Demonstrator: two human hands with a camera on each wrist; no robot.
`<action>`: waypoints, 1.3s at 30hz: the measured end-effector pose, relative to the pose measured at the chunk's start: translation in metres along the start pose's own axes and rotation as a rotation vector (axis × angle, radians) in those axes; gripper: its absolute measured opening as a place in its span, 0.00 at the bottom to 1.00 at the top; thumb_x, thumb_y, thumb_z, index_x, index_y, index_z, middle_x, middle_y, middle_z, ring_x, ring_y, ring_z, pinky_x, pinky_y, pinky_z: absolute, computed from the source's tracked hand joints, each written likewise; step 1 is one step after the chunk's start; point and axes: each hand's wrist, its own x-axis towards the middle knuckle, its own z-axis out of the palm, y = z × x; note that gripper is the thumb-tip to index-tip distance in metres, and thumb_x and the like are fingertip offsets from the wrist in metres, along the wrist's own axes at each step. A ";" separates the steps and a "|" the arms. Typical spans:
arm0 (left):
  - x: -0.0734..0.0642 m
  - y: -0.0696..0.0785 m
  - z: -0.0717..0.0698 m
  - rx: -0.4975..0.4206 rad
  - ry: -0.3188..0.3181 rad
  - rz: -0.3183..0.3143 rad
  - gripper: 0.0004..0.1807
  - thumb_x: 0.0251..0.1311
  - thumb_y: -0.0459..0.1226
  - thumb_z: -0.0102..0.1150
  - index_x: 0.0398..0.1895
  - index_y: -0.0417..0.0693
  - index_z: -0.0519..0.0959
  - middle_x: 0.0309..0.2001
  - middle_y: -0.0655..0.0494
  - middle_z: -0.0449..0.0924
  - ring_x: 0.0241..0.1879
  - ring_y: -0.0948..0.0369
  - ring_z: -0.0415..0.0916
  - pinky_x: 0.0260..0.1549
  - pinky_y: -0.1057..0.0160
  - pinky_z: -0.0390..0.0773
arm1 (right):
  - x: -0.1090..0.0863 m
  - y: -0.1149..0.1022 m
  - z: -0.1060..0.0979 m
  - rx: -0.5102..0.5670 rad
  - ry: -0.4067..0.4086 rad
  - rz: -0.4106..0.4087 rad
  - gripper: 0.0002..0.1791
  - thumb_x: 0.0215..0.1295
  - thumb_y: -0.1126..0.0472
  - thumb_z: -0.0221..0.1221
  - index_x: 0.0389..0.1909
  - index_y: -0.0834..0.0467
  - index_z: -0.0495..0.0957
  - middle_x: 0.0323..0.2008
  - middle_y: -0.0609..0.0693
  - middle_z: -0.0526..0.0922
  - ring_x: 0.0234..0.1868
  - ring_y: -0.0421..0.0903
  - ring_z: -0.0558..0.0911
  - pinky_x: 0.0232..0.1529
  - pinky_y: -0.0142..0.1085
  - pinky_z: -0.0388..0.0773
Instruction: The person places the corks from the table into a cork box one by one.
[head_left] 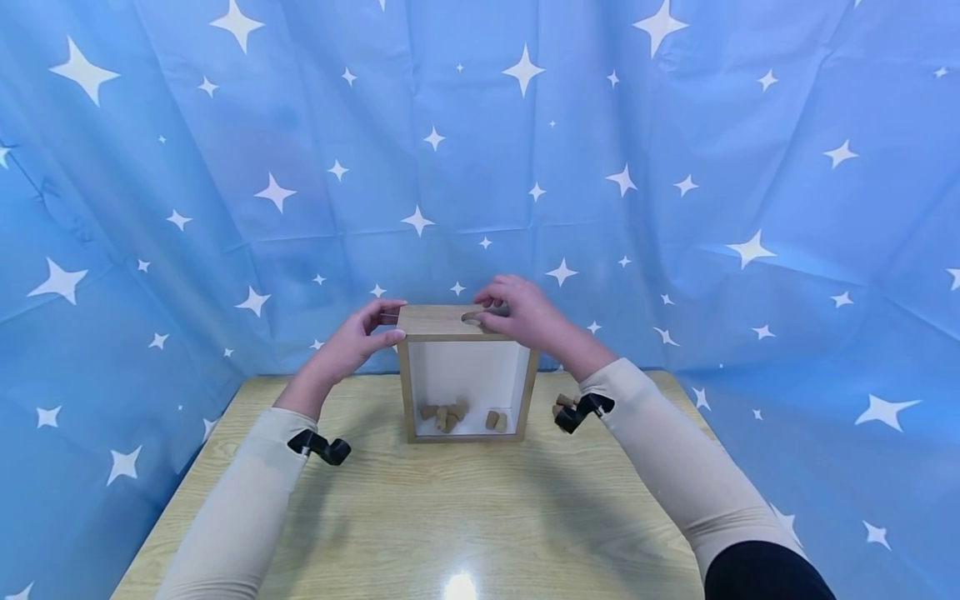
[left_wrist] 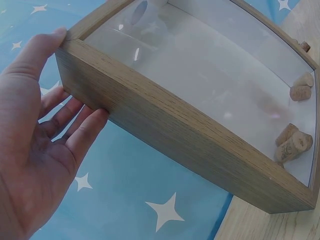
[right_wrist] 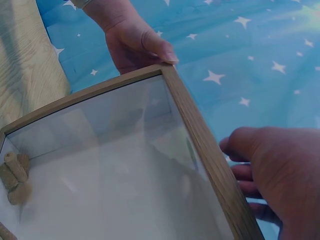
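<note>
A shallow wooden-framed box (head_left: 402, 392) with a clear front stands upright on the table, with an oval hole (head_left: 470, 320) in its top. Several corks (left_wrist: 294, 146) lie at the bottom inside, in two groups. My left hand (head_left: 352, 342) holds the box's upper left corner, thumb on the front edge and fingers against the side (left_wrist: 150, 125). Over the top, my right hand (head_left: 525, 314) is at the hole, its thumb tip right at the rim. Its thumb and loosely bent fingers stand apart in the right wrist view (right_wrist: 285, 175), nothing visible between them.
A few loose corks (head_left: 564, 401) lie on the table to the right of the box, partly behind the black wrist mount (head_left: 581, 412). The wooden table (head_left: 420, 517) reaches back to a blue curtain (head_left: 480, 167) with white stars, close behind the box.
</note>
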 end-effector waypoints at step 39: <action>-0.001 0.003 0.000 0.000 -0.002 -0.011 0.34 0.80 0.43 0.68 0.83 0.49 0.68 0.75 0.41 0.70 0.77 0.42 0.67 0.74 0.36 0.71 | -0.132 0.067 -0.002 0.194 0.264 0.273 0.06 0.80 0.62 0.67 0.51 0.57 0.89 0.41 0.49 0.86 0.41 0.48 0.83 0.43 0.42 0.82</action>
